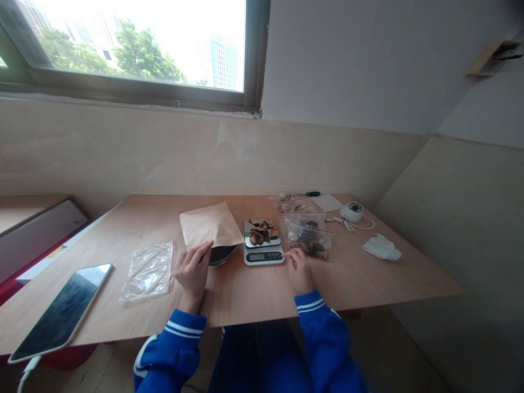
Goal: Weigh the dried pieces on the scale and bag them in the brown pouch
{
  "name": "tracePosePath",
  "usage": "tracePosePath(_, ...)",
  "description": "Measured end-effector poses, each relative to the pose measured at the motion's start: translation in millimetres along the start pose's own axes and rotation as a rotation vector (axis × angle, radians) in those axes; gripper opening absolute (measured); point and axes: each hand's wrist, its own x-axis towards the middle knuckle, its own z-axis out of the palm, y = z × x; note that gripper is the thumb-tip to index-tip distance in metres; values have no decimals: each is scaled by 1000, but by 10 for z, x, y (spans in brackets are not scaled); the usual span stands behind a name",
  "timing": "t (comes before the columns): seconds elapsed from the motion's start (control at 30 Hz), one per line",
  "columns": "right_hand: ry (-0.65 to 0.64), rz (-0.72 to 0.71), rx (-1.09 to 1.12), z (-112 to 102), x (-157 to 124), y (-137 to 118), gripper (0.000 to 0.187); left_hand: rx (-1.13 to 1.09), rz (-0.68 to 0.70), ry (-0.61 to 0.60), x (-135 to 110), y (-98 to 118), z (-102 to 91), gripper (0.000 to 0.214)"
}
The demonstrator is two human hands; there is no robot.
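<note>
A brown kraft paper pouch [210,225] lies tilted on the table, its mouth gaping toward me and showing a dark inside. Fingers of my left hand [193,272] pinch the pouch at the edge of its mouth. Just right of it stands a white kitchen scale [264,257] with a small display and buttons. Dried brown curled slices [263,233] are heaped on its metal plate. My right hand [299,271] holds nothing; its index finger reaches out to the right end of the scale's button panel, the other fingers partly curled.
Zip bags of dried pieces [309,237] lie right of the scale. Beyond them are a white camera-like device [352,211] with a cable and a crumpled white tissue [382,247]. At left are a clear zip bag [149,271] and a phone [61,311] on a cable.
</note>
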Motion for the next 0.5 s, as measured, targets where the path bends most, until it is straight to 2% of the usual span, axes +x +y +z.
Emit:
tracePosePath(0.23,-21,38,20,19,5,-33,25,-49,14,-23,4,-54,-8,19)
tracePosePath(0.4,-36,-19,-16,47,40,-109,21,-54,12,-28,9,-48,4,19)
tracePosePath(0.5,-83,-57,-36,84,175,-205,22,-61,9,-31,20,-43,-2,19)
